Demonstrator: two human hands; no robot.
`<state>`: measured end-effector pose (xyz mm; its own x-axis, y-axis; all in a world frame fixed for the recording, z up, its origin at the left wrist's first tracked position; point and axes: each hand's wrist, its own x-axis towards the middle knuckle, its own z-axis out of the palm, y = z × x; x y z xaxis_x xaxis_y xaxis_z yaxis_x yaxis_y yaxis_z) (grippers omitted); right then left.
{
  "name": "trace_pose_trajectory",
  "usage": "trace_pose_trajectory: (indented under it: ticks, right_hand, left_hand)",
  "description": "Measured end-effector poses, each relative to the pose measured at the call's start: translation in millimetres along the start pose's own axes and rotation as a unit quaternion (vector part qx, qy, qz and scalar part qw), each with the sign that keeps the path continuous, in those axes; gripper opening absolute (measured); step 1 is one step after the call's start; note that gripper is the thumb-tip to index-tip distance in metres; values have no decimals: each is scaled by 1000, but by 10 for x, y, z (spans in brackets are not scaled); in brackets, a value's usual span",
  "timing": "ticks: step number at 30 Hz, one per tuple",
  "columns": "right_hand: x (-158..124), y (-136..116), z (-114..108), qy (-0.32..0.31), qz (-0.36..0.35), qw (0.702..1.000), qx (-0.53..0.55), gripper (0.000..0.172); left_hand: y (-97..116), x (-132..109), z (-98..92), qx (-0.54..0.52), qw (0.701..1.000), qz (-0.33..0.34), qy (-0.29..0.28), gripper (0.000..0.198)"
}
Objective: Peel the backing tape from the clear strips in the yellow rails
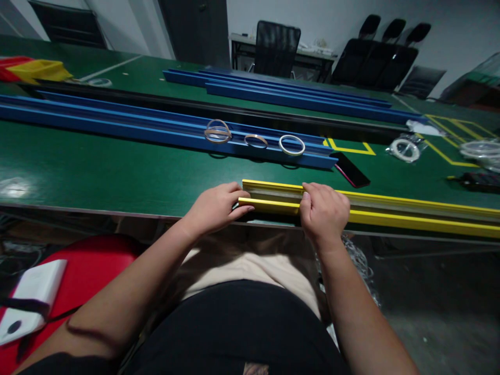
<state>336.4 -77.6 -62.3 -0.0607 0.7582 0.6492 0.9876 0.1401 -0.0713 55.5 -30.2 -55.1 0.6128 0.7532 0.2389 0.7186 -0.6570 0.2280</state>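
A long yellow channel (pixel 410 207) lies along the front edge of the green table and runs out of view to the right. My left hand (pixel 219 207) grips its left end, with fingers at the end opening and the thumb below the near wall. Further right, my right hand (pixel 325 211) is closed over the channel, its fingers on the far wall and the thumb on the near one. Between my hands the trough of the channel shows. Beyond it lies a blue channel (pixel 156 127) with tape rolls resting on it, among them a white ring (pixel 291 145) and a brown ring (pixel 255 141).
A phone (pixel 352 170) lies right of the blue channel's end. More blue channels (pixel 297 98) and a black one lie farther back. Wrapped rolls (pixel 405 150) sit at the right, a yellow bin (pixel 39 70) at the far left. A red stool (pixel 89 260) stands below the table.
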Motion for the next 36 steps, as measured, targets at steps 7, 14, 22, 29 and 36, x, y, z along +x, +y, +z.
trace_pose_trajectory:
  ticks: [7, 14, 22, 29, 36]
  right_hand:
    - [-2, 5, 11, 2, 1, 1000, 1, 32]
    - [-1, -6, -9, -10, 9, 1000, 13, 34]
    - [-2, -12, -17, -15, 13, 1000, 14, 34]
    - [-2, -2, -9, -14, 8, 1000, 13, 34]
    - [-13, 2, -8, -3, 4, 1000, 9, 33]
  left_hand:
    - [-1, -36, 33, 2, 999, 7, 49, 42]
    - [28, -65, 24, 41, 997, -37, 51, 49]
    - [42, -42, 9, 20, 999, -21, 32, 42]
    - [-11, -39, -1, -32, 999, 11, 23, 38]
    - [-70, -8, -30, -67, 998, 15, -14, 39]
